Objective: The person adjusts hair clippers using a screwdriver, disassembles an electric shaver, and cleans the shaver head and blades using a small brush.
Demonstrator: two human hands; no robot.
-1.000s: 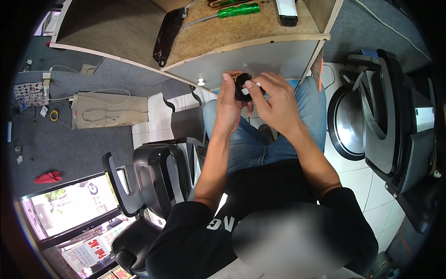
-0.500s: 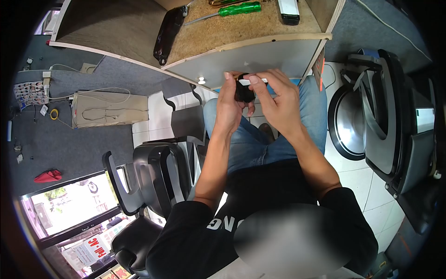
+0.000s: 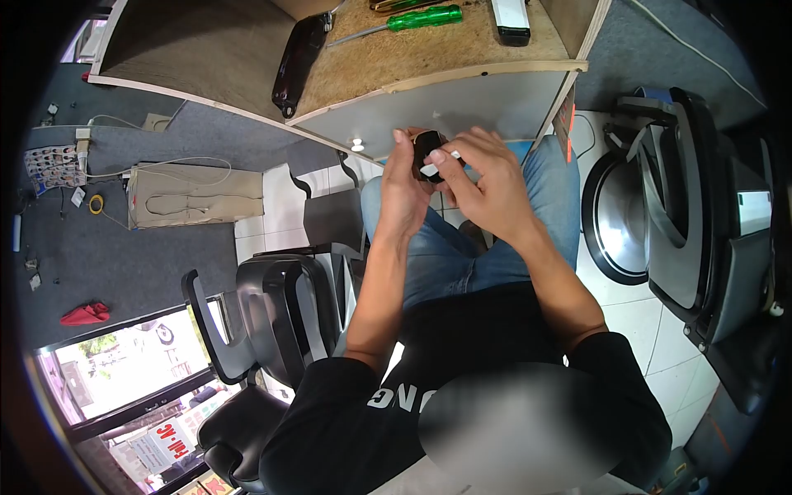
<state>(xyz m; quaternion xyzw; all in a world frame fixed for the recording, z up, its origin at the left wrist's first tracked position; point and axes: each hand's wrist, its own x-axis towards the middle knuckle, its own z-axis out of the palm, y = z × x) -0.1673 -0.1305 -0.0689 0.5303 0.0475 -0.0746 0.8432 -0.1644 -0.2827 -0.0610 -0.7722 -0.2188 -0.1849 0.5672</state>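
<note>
Above my lap, my left hand (image 3: 401, 181) is wrapped round a small black object (image 3: 426, 145), its thumb along the left side. My right hand (image 3: 487, 177) pinches a slim white piece (image 3: 429, 171) between thumb and fingers and holds it against the black object's face. What the white piece is, I cannot make out. Beyond the hands, on the wooden shelf (image 3: 445, 51), lie a green-handled screwdriver (image 3: 424, 18), a dark glossy clipper-like case (image 3: 301, 62) and a white and black device (image 3: 511, 22).
The grey drawer front (image 3: 462, 106) with a white knob (image 3: 357, 144) stands just beyond the hands. A black chair (image 3: 276, 309) is at the left, and a black chair-like frame with a round metal base (image 3: 620, 219) at the right. A cardboard piece (image 3: 198, 195) lies farther left.
The white piece, nearly level across the top of the black object half a second ago, now lies lower and slanted over it. My right fingers have shifted with it; my left hand keeps its hold.
</note>
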